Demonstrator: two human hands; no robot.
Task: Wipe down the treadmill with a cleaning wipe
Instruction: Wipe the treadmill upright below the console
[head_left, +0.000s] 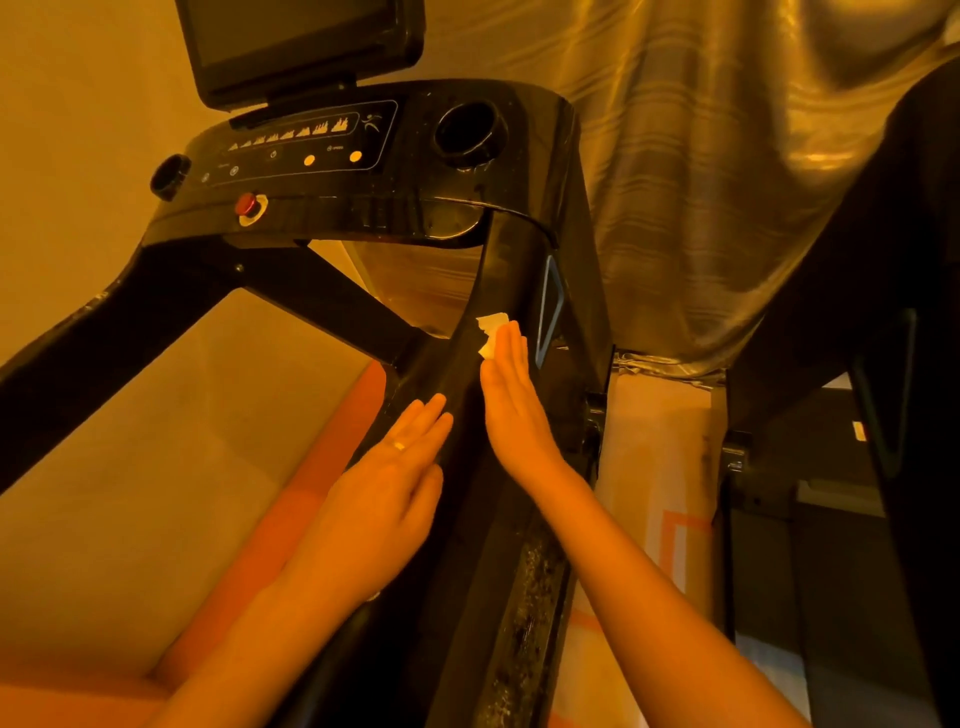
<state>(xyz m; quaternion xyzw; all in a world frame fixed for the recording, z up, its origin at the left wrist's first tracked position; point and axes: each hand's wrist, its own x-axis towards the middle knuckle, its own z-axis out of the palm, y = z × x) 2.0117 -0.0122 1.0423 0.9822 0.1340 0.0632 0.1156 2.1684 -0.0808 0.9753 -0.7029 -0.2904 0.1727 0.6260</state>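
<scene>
The black treadmill fills the view, its right handrail arm (470, 364) running from the console (332, 171) down toward me. A small white cleaning wipe (491, 332) lies on that arm, mostly covered. My right hand (511, 400) presses flat on it with straight fingers, fingertips over the wipe. My left hand (395, 483) rests flat on the arm's left side, lower down, with a ring on one finger; its fingers are straight and hold nothing.
The console carries a red stop button (248, 205), a round cup holder (465, 132) and a dark screen (306, 47) above. A shiny curtain (727, 182) hangs at the right. Another dark machine (857, 389) stands at the far right. The left handrail (104, 338) crosses the left side.
</scene>
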